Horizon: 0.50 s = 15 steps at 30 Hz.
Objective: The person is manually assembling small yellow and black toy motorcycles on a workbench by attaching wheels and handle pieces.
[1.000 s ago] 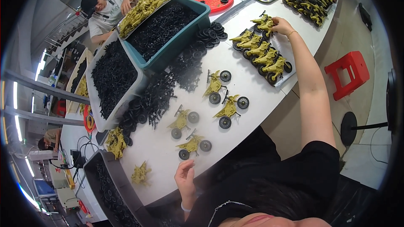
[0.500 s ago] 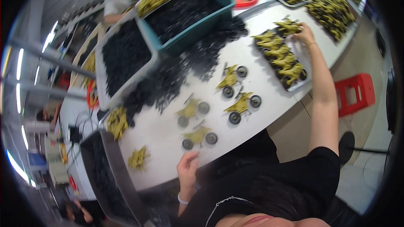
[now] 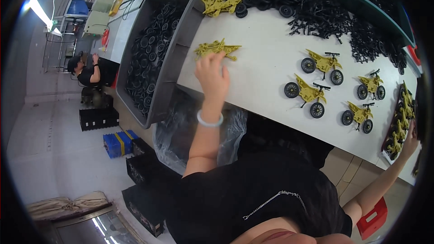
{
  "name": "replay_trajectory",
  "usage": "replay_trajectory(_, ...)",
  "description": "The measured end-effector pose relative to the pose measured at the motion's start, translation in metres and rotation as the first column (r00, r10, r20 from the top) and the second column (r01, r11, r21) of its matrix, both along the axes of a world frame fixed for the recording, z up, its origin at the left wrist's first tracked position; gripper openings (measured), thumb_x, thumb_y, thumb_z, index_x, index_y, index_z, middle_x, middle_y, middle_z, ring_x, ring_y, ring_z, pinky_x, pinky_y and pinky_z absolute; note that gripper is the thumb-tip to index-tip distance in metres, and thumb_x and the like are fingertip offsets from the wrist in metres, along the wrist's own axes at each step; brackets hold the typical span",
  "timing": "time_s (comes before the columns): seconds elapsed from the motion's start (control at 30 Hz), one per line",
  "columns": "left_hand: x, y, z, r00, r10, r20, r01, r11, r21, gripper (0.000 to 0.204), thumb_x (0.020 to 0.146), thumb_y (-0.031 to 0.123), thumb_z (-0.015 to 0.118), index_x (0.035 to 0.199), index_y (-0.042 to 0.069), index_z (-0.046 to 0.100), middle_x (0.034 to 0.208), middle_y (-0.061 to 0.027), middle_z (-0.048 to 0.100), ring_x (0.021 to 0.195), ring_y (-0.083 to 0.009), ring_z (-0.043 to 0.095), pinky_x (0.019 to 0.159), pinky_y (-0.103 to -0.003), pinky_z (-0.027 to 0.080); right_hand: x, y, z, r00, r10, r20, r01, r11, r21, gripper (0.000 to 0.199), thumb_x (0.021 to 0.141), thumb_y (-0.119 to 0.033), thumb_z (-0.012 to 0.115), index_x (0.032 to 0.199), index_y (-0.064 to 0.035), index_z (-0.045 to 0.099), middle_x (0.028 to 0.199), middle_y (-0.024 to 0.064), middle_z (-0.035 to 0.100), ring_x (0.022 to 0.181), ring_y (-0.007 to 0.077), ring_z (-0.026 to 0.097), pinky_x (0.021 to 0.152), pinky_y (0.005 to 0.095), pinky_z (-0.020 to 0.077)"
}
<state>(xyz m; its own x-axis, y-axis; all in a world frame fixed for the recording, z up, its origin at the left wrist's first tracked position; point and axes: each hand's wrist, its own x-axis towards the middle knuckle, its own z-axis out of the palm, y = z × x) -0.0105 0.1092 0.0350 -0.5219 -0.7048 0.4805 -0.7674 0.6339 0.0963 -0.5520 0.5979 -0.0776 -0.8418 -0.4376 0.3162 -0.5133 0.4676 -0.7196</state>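
My left hand (image 3: 212, 76) reaches over a small pile of yellow toy motorbike bodies (image 3: 220, 47), its fingers apart and the fingertips at the pile's near edge. I cannot tell if they touch it. At the far right, my right hand (image 3: 409, 142) is beside a white tray (image 3: 387, 156) of yellow toy motorbikes; its fingers are partly lost in the dark rim. Between the hands, several yellow toy motorbikes (image 3: 323, 64) with black wheels and handlebars stand on the white table (image 3: 264, 81).
A grey bin (image 3: 178, 47) of black wheels stands at the table's left end. Farther back lie more yellow bodies (image 3: 222, 0), loose wheels (image 3: 285, 11) and black handlebars (image 3: 321, 20). A teal bin (image 3: 392, 23) is at the upper right. A red stool (image 3: 373, 219) stands lower right.
The view has swung to the left. My left hand has moved from the table's front edge to the small pile of bodies. My right hand remains by the tray.
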Motion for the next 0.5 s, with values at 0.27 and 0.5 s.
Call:
replay_trajectory(0.27, 0.024, -0.069, -0.019, 0.965, -0.232, -0.122, 0.252, 0.948, 0.193, 0.047, 0.063, -0.004, 0.068, 0.109, 0.007, 0.065, 0.108, -0.0129, 0.064, 0.101, -0.0324, 0.059, 0.089, -0.039, 0.045, 0.261, -0.172, 0.098, 0.927, 0.374, 0.015, -0.375, 0.927, 0.018, 0.025, 0.077, 0.007, 0.062, 0.102, 0.0024, 0.063, 0.102, 0.0135, 0.064, 0.094, 0.0225, 0.06, 0.081, 0.0293, 0.0458)
replay_trajectory(0.5, 0.003, -0.014, -0.005, 0.516, -0.061, -0.854, 0.597, 0.74, 0.308, 0.069, 0.073, -0.006, 0.072, 0.132, 0.002, 0.038, 0.111, -0.0109, 0.051, 0.105, -0.0205, 0.052, 0.092, -0.036, 0.046, 0.331, -0.248, 0.08, 0.896, 0.414, -0.159, -0.406, 0.91, 0.082, 0.022, 0.066, -0.012, 0.078, 0.082, -0.008, 0.063, 0.081, 0.0055, 0.056, 0.078, 0.0255, 0.053, 0.072, 0.0368, 0.0399)
